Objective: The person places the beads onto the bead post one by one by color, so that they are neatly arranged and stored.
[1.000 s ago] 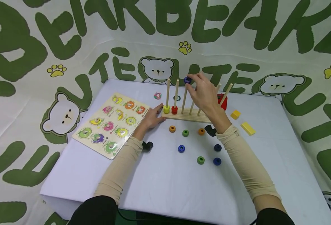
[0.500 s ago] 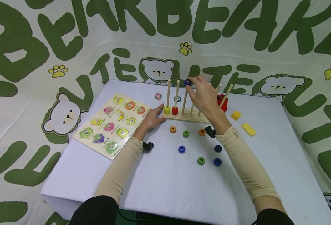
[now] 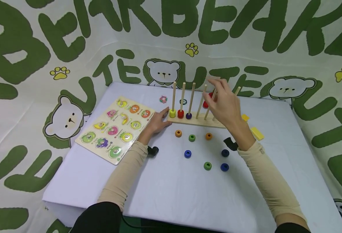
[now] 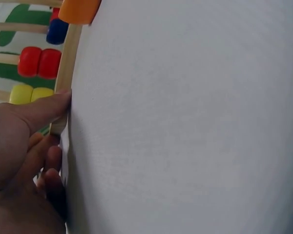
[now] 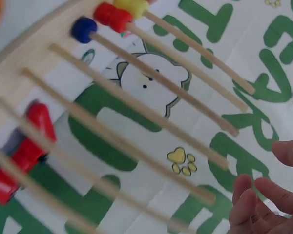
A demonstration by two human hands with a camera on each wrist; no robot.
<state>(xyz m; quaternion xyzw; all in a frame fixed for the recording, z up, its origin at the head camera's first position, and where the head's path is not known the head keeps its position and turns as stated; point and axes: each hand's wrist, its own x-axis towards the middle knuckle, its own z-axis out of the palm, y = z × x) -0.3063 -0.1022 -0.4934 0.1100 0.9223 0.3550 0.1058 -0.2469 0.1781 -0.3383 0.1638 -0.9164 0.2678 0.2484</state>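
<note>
Blue ring (image 3: 189, 115) sits low on its peg, well below the empty, loose-fingered right hand (image 3: 226, 103); backdrop (image 3: 171, 29) reads "BEAR".

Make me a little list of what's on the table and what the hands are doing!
left hand: left hand rests on the table, thumb against the end of the peg rack
right hand: right hand is raised beside the pegs, fingers loose, holding nothing
rings on pegs: yellow ring, red ring, dark blue ring, one on each of the first three pegs
loose rings: orange, green and blue ones lie on the white table in front of the rack
puzzle: fruit puzzle board left of the rack
</note>
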